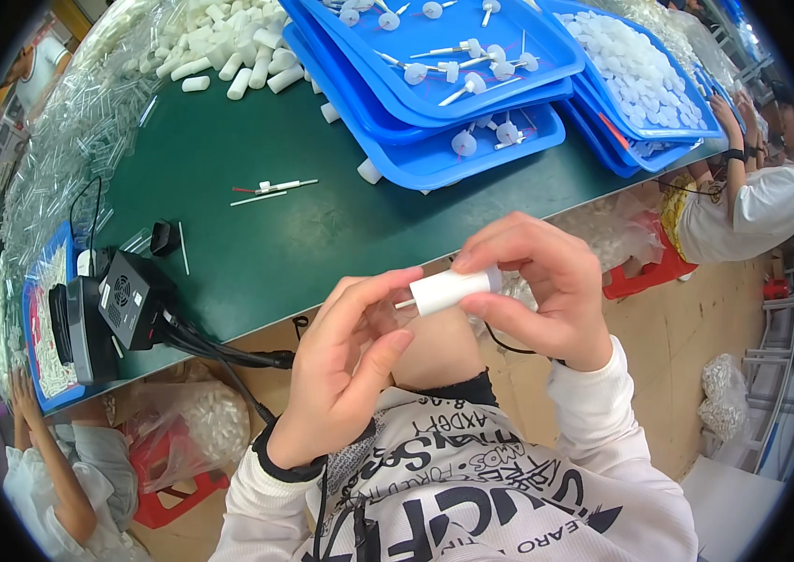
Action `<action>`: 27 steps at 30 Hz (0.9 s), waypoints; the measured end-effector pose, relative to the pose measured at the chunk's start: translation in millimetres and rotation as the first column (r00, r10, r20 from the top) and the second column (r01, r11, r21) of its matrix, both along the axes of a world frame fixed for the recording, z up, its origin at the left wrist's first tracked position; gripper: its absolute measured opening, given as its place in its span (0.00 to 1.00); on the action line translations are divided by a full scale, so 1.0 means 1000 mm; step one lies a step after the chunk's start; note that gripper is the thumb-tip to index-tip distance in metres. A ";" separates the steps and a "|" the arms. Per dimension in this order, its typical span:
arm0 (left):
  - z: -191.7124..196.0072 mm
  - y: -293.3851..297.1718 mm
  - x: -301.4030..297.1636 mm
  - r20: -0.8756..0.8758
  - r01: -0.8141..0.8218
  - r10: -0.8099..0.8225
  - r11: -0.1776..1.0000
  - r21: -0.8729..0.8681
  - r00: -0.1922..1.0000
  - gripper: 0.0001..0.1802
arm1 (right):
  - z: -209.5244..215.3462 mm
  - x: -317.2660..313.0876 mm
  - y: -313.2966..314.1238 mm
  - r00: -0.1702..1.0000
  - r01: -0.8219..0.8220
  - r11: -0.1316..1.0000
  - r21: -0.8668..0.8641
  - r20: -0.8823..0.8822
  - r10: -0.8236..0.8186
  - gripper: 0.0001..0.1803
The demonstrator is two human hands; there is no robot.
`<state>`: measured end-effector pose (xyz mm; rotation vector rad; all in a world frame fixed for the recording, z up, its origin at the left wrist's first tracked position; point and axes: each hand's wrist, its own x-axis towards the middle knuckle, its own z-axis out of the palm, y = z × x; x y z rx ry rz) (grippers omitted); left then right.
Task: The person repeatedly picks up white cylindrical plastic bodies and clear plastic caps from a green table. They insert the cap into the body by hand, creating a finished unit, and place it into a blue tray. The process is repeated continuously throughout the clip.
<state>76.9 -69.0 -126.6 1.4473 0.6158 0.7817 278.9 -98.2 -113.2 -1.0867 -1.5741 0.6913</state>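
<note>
A white cylinder (444, 292) sits between the thumb and fingers of my right hand (551, 295), just past the table's near edge. It lies nearly level, with a thin white stem (404, 304) sticking out of its left end and a pale, translucent cap at the other. My left hand (341, 361) is to its left, thumb and index finger apart around the stem end. The left index fingertip is close to the cylinder's upper edge; whether it touches is hard to tell. Most of that hand's other fingers are hidden.
Stacked blue trays (388, 159) hold stemmed parts with round discs. Another blue tray (711, 131) carries white discs. White cylinders (238, 84) and clear tubes (88, 112) pile up behind. Thin rods (275, 187) and a black device (130, 300) with cables occupy the green table (228, 140). Co-workers sit at both sides.
</note>
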 end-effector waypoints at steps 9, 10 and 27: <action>-0.007 -0.006 -0.003 -0.008 -0.085 0.086 0.993 0.087 0.996 0.17 | 0.013 0.006 0.000 0.975 -0.055 0.994 0.098 0.219 0.032 0.09; -0.008 -0.005 -0.003 -0.012 -0.077 0.079 0.989 0.125 0.997 0.17 | 0.014 0.006 -0.001 0.977 -0.057 0.994 0.089 0.212 0.036 0.09; -0.003 -0.005 -0.004 -0.124 -0.047 0.071 0.981 0.188 0.990 0.18 | 0.010 -0.002 -0.010 0.988 0.007 0.999 -0.033 0.154 -0.002 0.15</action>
